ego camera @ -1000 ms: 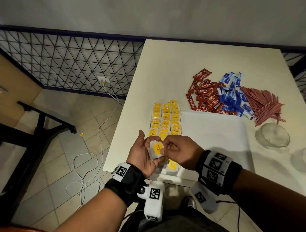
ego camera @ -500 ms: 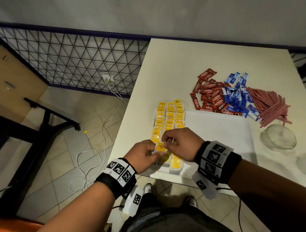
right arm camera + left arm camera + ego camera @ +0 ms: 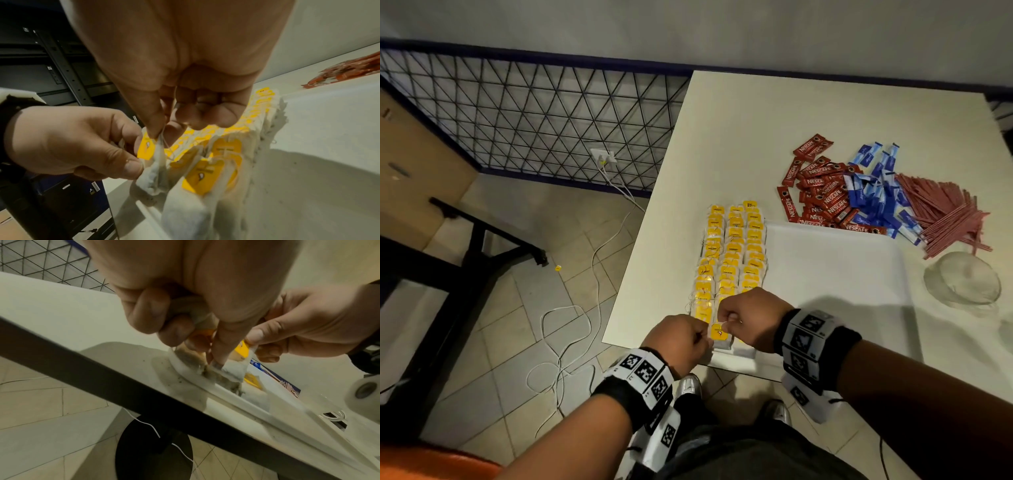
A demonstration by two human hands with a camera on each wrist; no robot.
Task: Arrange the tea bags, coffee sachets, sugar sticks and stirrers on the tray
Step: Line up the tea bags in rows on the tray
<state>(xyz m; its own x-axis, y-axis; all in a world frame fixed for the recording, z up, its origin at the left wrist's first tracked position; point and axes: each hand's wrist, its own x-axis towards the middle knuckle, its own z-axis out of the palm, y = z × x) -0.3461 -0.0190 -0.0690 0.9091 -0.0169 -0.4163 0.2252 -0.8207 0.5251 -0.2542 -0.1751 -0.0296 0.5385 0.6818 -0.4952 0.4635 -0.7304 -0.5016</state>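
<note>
Both hands hold one tea bag [image 3: 719,335] with a yellow tag over the near left corner of the white tray [image 3: 835,274]. My left hand [image 3: 681,337] grips the bag's left side [image 3: 234,368], and other bags are bunched in its curled fingers. My right hand [image 3: 748,317] pinches the top edge and string of the tea bag [image 3: 153,155]. Three rows of tea bags [image 3: 732,253] fill the tray's left side. Red coffee sachets [image 3: 822,192], blue sugar sticks [image 3: 876,195] and red stirrers [image 3: 945,212] lie in heaps beyond the tray.
An upturned glass bowl [image 3: 962,282] sits right of the tray on the white table [image 3: 756,120]. The table's near edge is just under my hands. Left of it are tiled floor, a white cable [image 3: 571,329] and a wire mesh fence [image 3: 534,116].
Both hands have sunk from above the table edge to the tray's near left corner with the tea bag. My left hand has turned from palm-up to knuckles-up.
</note>
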